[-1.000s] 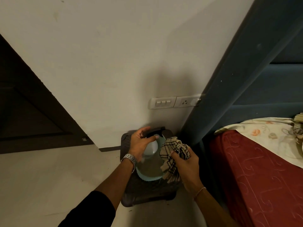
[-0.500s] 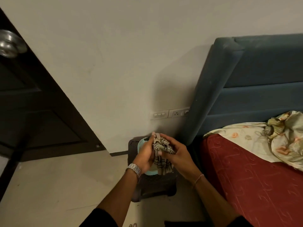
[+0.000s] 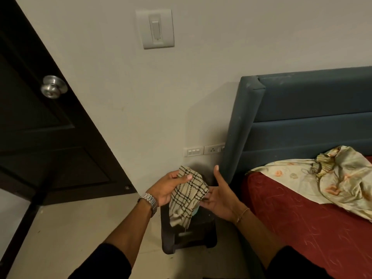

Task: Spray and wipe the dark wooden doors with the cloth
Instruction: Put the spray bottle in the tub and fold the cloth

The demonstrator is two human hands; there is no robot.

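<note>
Soft beige cloth (image 3: 188, 195) w/ black check lines, crumpled, hanging limp from left hand (image 3: 168, 189): thumb pinching it vs fingers. Right hand (image 3: 219, 195) just beside, palm up, fingers relaxed, grip holding nothing, fingertips at cloth edge. Below, dark plastic stool (image 3: 187, 236) on pale floor (image 3: 66, 228). Dark panelled wooden door (image 3: 40, 137) at left, round metal knob (image 3: 53, 86). Padded blue headboard (image 3: 302, 117) and red bed (image 3: 302, 218) at right.

1. Off-white wall (image 3: 201, 77) fills centre frame; light switch plate (image 3: 155, 29) at top centre.
2. Socket and switch strip (image 3: 204, 151) low on wall, mid-frame.
3. Blue padded headboard (image 3: 312, 117) at right, red mattress (image 3: 302, 218) below, floral sheet (image 3: 332, 178) bunched on it.
4. Pale tiled floor (image 3: 70, 228) lower left; dim, warm light.
</note>
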